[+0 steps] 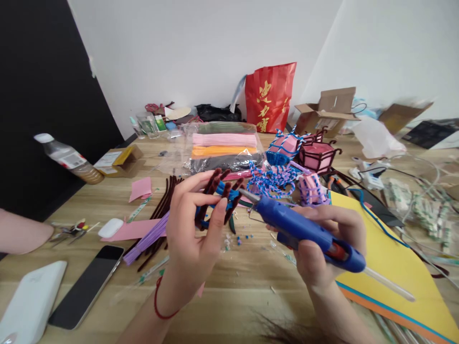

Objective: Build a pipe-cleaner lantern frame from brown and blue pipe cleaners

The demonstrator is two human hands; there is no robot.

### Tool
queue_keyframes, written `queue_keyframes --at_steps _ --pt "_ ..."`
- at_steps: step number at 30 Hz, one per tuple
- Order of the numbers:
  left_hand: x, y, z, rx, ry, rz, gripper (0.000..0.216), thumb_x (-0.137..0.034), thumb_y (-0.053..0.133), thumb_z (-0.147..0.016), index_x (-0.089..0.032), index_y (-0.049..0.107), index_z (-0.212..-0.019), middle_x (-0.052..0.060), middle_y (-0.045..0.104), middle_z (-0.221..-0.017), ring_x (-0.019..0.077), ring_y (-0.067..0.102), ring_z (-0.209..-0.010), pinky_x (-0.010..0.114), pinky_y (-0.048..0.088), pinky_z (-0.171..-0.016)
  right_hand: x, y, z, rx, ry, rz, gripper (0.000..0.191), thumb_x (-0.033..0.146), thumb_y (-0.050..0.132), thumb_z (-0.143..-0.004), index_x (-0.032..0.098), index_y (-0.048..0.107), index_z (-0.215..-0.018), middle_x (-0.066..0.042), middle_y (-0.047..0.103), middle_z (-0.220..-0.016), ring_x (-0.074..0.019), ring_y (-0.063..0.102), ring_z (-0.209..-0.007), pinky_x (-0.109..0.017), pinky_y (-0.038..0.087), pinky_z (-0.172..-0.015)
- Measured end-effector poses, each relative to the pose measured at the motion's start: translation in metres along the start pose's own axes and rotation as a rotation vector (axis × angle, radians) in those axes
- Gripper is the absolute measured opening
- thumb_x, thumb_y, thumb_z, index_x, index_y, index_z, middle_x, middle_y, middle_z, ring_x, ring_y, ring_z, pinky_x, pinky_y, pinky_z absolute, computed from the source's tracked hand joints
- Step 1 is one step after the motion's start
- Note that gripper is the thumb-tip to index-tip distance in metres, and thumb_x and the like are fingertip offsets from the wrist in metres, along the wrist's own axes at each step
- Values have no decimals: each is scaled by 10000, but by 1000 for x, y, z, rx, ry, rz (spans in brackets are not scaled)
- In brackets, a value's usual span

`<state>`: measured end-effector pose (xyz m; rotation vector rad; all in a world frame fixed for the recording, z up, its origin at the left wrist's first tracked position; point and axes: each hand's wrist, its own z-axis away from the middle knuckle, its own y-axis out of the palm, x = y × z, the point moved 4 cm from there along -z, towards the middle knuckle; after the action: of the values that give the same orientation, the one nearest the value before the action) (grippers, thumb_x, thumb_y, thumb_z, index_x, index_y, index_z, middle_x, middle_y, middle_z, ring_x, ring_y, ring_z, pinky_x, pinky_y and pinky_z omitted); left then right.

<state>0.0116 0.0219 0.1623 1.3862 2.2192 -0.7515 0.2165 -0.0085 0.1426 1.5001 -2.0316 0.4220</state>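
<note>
Above the middle of the table, my left hand (193,239) grips a small frame of brown and blue pipe cleaners (228,191) between thumb and fingers. My right hand (328,239) is wrapped round a blue glue gun (294,222), with a clear glue stick (390,284) poking out of its rear. The metal nozzle points left and lies at or very near the frame's right side; whether it touches I cannot tell. Beneath my left hand lie bundles of purple pipe cleaners (148,239) and brown pipe cleaners (165,203).
Behind the hands are packaged pipe cleaners (224,152), a blue-white pipe-cleaner tangle (270,181) and pink lanterns (317,156). Yellow sheets (387,258) lie right. At left are a phone (88,286), a white power bank (34,301), a bottle (71,160) and another person's arm (23,232).
</note>
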Motion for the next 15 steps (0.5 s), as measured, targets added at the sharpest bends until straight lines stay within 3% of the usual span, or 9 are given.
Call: queue_keyframes --at_steps 8,15 --pt "-2 -3 0 -35 -27 22 85 -163 621 -985 -242 612 -1013 77 623 -1353 263 579 -1312 551 474 -1125 3 9 -2 134 -39 89 287 394 781 -877 248 663 -1094 -40 736 -859 -204 750 -705 -307 647 -579" --pt "-2 -3 0 -63 -37 39 63 -175 625 -983 -232 609 -1004 76 624 -1358 282 592 -1316 576 476 -1133 4 8 -3 124 -51 145 242 405 755 -892 265 673 -1071 -49 734 -837 -213 737 -675 -315 633 -541"
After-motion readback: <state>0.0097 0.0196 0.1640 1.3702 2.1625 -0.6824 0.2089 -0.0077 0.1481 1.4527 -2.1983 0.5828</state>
